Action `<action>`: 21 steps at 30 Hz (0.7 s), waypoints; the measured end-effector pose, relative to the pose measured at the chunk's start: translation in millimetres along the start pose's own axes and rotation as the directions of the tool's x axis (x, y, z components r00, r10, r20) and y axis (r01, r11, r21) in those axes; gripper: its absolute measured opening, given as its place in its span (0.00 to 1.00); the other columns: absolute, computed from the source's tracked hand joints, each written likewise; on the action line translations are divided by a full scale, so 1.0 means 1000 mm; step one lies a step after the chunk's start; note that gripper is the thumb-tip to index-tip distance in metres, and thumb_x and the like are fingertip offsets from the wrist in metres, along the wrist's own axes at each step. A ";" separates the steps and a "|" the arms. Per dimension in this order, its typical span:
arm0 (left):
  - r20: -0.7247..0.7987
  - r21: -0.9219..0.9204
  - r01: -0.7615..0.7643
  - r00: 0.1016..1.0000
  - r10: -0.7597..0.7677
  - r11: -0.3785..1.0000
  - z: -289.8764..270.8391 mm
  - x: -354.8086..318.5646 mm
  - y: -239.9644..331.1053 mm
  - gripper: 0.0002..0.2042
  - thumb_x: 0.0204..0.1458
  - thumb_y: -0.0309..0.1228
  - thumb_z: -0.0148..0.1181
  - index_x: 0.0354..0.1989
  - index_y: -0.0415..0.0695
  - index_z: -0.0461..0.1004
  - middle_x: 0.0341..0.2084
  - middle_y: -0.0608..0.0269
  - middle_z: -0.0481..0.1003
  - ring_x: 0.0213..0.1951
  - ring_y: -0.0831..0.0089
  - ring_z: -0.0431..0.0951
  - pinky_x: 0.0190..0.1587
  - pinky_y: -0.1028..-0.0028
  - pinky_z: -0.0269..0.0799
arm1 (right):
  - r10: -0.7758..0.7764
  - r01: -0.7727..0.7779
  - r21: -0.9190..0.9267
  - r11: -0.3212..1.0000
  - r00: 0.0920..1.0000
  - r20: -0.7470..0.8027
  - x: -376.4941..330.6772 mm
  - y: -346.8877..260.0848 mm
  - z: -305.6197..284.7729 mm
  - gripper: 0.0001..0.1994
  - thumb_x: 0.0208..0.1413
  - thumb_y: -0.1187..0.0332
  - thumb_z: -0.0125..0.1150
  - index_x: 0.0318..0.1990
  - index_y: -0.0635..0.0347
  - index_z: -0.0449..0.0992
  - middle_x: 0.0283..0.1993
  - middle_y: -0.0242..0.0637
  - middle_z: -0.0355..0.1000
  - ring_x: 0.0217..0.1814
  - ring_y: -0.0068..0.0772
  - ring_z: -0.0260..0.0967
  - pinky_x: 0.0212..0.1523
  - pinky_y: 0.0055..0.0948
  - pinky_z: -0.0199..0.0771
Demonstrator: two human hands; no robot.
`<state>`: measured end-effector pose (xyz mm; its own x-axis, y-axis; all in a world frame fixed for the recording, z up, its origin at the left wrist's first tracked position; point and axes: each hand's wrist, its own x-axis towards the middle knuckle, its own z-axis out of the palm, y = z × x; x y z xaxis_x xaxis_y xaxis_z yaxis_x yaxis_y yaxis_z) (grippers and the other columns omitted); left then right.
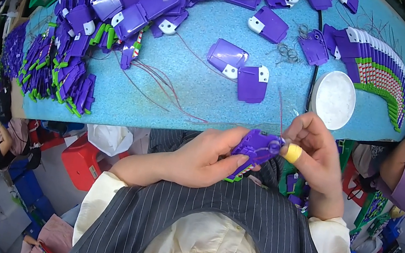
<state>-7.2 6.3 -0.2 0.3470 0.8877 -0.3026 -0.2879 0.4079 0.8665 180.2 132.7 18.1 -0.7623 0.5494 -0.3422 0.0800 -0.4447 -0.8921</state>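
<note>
left hand [208,154]: cradles the purple plastic part [255,149] from underneath, steadying it
right hand [312,151]: pinches closed on the part's far edge, capped fingertip [292,153] pressing, thin red wire [280,116] rising above

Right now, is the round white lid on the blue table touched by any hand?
No, the round white lid lies alone, apart from both hands.

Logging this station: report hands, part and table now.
Left hand grips purple plastic part. Right hand, yellow-taped finger, pinches at its edge with red wire. Blue table crowded with purple parts; white dish nearby.
</note>
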 end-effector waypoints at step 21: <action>-0.480 -0.404 -0.391 0.860 0.172 0.827 0.004 -0.014 -0.012 0.18 0.58 0.25 0.44 0.57 0.37 0.55 0.48 0.47 0.68 0.47 0.62 0.74 0.51 0.65 0.69 | -0.480 0.430 -0.657 0.619 0.869 0.116 0.009 0.024 0.033 0.16 0.50 0.70 0.59 0.46 0.68 0.70 0.29 0.40 0.64 0.24 0.31 0.62 0.24 0.25 0.62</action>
<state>-5.5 -11.4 -4.6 -0.1795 0.9363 -0.3019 -0.7341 0.0768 0.6747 153.7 104.1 3.5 -0.7759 0.6088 0.1651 0.1437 0.4254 -0.8935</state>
